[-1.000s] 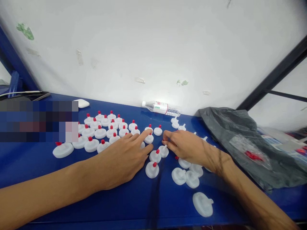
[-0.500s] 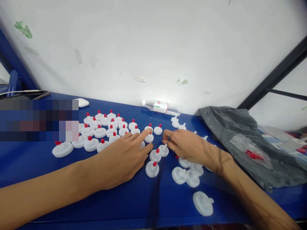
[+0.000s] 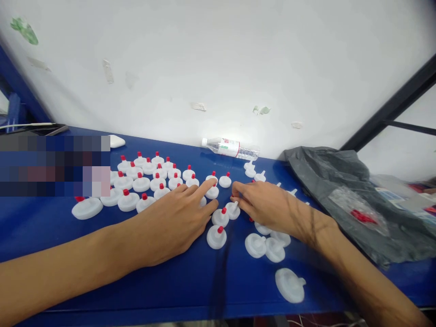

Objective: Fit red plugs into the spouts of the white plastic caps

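Observation:
My left hand [image 3: 182, 210] reaches across the blue table with its fingers apart, holding nothing. Its index fingertip is at a white spouted lid with a red cap [image 3: 213, 192], and its thumb is close to another red-capped lid [image 3: 220, 217]. Pinched together, the fingers of my right hand [image 3: 260, 202] show a bit of red at their tips, which looks like a small red cap [image 3: 234, 198]. Just below these fingertips lies a white lid with a bare spout [image 3: 232, 210]. Several uncapped lids [image 3: 255, 245] lie around and under my right wrist.
Several red-capped lids [image 3: 141, 183] stand in a group at the left. A clear plastic bottle [image 3: 230, 148] lies by the wall. At the right, a bag of red caps [image 3: 364, 217] rests on a grey plastic sheet [image 3: 316, 168]. One lid [image 3: 289, 285] lies near the front edge.
The view has tilted slightly, so the table things appear a little higher. Both hands keep nearly the same places and poses among the lids.

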